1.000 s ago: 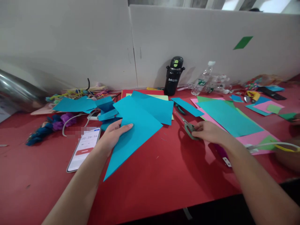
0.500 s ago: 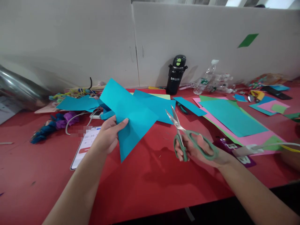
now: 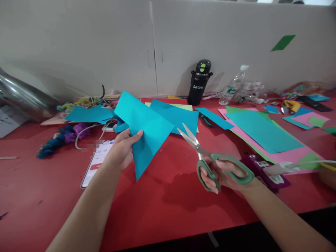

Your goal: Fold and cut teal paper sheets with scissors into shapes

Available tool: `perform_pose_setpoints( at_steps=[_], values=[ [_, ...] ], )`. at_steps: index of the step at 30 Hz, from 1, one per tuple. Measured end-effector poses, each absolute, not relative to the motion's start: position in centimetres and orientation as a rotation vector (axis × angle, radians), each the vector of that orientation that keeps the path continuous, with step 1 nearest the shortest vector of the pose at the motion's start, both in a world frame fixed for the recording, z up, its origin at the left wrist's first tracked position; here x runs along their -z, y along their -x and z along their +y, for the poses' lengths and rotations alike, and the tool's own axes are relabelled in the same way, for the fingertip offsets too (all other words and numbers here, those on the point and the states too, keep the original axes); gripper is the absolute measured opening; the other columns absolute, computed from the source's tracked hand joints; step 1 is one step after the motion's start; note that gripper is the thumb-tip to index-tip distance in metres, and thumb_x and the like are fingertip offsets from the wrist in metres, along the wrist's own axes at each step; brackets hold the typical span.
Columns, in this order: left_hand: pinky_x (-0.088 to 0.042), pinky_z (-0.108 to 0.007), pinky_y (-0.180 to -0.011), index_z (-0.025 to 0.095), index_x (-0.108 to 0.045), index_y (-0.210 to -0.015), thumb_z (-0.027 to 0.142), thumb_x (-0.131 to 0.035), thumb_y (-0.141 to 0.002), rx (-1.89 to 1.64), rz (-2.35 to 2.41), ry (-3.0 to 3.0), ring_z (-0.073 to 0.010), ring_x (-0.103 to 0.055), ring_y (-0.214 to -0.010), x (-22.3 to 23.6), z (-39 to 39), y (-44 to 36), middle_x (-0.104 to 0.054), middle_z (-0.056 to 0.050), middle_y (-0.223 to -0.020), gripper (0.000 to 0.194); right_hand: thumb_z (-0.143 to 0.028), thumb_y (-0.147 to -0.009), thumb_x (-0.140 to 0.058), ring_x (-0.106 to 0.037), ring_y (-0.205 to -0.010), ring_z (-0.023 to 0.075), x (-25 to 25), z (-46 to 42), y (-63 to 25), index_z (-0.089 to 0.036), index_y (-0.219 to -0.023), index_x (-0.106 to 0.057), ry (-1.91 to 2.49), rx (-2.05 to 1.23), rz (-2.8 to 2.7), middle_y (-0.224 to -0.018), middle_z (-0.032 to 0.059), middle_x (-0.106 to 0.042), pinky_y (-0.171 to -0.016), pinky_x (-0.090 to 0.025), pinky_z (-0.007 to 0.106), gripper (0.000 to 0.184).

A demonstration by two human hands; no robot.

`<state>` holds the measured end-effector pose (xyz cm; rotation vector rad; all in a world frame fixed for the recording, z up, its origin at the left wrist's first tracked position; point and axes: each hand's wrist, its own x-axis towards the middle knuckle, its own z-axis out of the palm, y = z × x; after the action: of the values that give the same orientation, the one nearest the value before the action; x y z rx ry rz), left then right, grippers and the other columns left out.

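Above the middle of the red worktop (image 3: 157,220), the left hand (image 3: 123,148) was closed in a pinch on a blue sheet (image 3: 148,127), thumb on its face; the other fingers were mostly hidden behind it. The right hand (image 3: 219,175) was partly curled, fingers through the green handles of the scissors (image 3: 198,148), whose blades stood parted. Their tips were just beside the sheet's right corner (whether they touched it, I could not tell).

The held sheet hid part of another blue piece (image 3: 181,113) lying towards the worktop's back edge, where a black flask (image 3: 198,87) stood upright. The left forearm covered part of a phone (image 3: 97,157), its screen blurred near the top. A purple object (image 3: 253,162), partly under a white plug, lay towards the worktop's right end, hard to identify.
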<state>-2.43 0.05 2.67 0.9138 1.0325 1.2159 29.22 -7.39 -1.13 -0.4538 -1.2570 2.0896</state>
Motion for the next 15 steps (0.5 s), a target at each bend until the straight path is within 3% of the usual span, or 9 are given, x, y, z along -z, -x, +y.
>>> perform_pose_setpoints(
  at_steps=[11,15],
  values=[
    [-0.062,-0.039,-0.084,0.021,-0.072,-0.099,0.035,-0.085,-0.072,-1.187,1.021,-0.960,-0.0310,-0.071,-0.104,-2.53,-0.03,2.28,-0.077,-0.007,-0.109,0.032,-0.050,-0.098,-0.050,-0.061,-0.057,0.0133,1.49,-7.29,-29.49,-0.012,-0.096,-0.059,0.471,-2.127,-1.300,-0.072,0.0050,-0.063,-0.050,-0.043,0.024,0.040],
    [-0.063,-0.040,-0.084,0.021,-0.071,-0.093,0.034,-0.084,-0.073,-1.168,1.038,-0.949,-0.0307,-0.071,-0.103,-2.73,-0.13,2.19,-0.077,-0.007,-0.107,0.027,-0.050,-0.098,-0.049,-0.061,-0.056,0.0133,1.43,-7.30,-29.54,-0.011,-0.096,-0.060,0.467,-2.110,-1.300,-0.070,0.0051,-0.063,-0.049,-0.042,0.024,0.040]
  ],
)
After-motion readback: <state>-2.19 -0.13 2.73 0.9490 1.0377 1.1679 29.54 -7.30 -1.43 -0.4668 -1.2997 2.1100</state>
